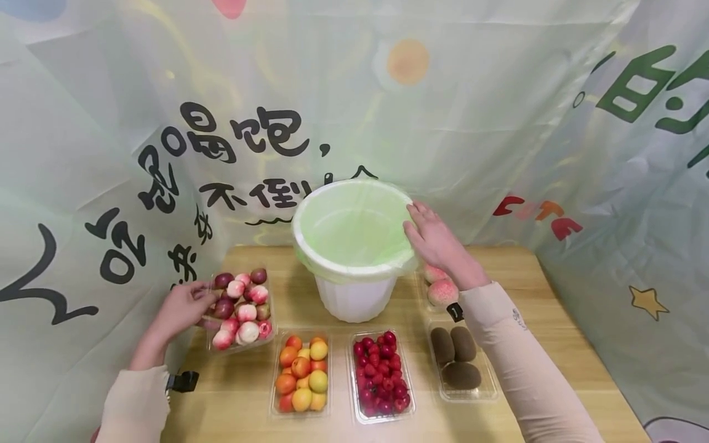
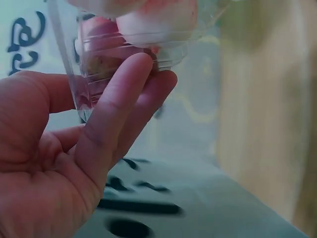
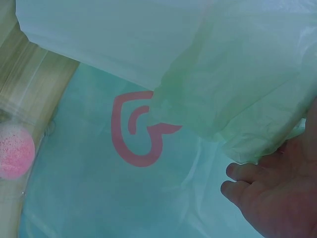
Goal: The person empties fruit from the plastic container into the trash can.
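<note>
My left hand (image 1: 180, 311) grips the left side of a clear plastic tray (image 2: 67, 54), thumb and fingers on either side of its wall. The tray is lifted and tilted, filled with pink-and-white peach-like fruits (image 1: 247, 312) and dark red plum-like fruits (image 1: 224, 307). In the middle stands a white bucket (image 1: 354, 298), lined with a thin pale green bag (image 1: 354, 240) folded over its rim. My right hand (image 1: 437, 243) rests at the bucket's right rim, fingers extended against the bag, as the right wrist view also shows.
On the wooden table (image 1: 221, 406), clear trays hold orange and yellow fruits (image 1: 301, 367), dark red cherry-like fruits (image 1: 382, 372), and brown kiwis (image 1: 463, 375). Pink peaches (image 1: 443, 292) lie partly behind my right forearm. A printed cloth (image 1: 471, 123) encloses the table's back and sides.
</note>
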Demonstrator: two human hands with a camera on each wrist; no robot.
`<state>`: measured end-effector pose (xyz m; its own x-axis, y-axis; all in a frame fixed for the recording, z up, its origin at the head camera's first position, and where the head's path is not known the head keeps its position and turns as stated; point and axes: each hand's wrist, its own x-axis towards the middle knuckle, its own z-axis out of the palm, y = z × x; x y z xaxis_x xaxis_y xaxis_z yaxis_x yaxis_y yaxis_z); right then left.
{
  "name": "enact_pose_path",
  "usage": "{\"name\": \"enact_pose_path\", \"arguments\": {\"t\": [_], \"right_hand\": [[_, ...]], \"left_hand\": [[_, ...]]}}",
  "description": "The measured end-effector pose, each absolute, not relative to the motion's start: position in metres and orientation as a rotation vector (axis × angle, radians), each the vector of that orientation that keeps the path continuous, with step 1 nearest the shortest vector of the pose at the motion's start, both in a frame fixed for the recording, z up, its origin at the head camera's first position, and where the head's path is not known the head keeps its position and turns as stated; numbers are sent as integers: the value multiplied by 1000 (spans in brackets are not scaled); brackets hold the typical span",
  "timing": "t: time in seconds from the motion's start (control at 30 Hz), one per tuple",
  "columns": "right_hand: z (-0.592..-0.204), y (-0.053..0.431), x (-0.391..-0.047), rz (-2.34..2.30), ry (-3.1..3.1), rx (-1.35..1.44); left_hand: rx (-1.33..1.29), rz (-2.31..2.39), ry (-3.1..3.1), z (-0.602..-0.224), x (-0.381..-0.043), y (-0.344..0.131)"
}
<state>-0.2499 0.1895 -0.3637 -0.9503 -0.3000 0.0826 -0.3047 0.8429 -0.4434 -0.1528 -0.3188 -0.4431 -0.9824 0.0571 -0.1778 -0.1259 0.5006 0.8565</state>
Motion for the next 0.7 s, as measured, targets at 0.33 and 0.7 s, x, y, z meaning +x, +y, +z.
{"name": "enact_pose_path", "arguments": {"t": [0.33,0.7], "right_hand": [[-363,190,-251,739,-2998,482],[-364,189,-251,738,-2996,494]], "left_hand": [[49,1534,2577,-378,-189,-300],[25,1541,2589,-327,-221,-287]]}}
